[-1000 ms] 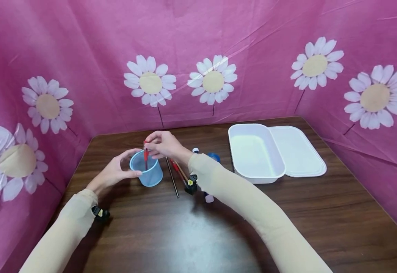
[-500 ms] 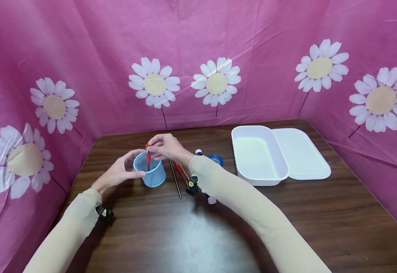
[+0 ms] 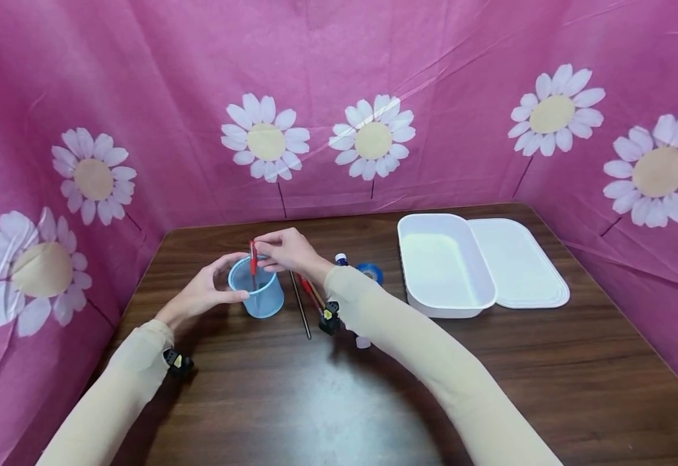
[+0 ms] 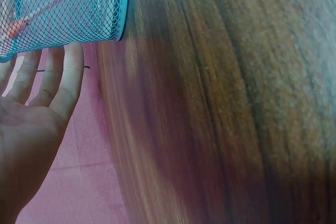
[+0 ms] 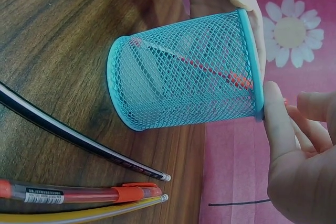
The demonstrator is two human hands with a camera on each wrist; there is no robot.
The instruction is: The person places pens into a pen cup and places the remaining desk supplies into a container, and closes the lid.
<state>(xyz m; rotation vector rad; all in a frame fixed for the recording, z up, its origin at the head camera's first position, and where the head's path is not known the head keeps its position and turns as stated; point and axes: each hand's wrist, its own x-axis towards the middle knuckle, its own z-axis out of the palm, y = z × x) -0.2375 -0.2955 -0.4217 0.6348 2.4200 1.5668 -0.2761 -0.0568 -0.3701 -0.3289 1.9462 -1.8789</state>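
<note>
A light blue mesh pen holder (image 3: 264,301) stands on the table, its top edge circled by a solid rim. My left hand (image 3: 206,296) holds it from the left, thumb at the near side of the rim and fingers behind. Inside, a red pen (image 3: 253,260) leans with its capped top above the rim; through the mesh (image 5: 178,72) its lower end reaches the base. My right hand (image 3: 292,251) is beside the pen's top, and its fingers look loosened from it. In the right wrist view, one fingertip (image 5: 274,95) is right at the rim.
Right of the holder lie a black striped pencil (image 5: 79,132), another red pen (image 5: 79,192) and a yellow pencil (image 5: 84,213). A blue tape roll (image 3: 370,272) and a dark white-capped item (image 3: 341,259) are partly behind my right forearm. Farther right are a white box (image 3: 446,265) and its lid (image 3: 519,262).
The red pen in the holder went from between my right fingertips to leaning by itself, my fingers now just right of it. My left hand keeps its place on the holder; the view shifted slightly.
</note>
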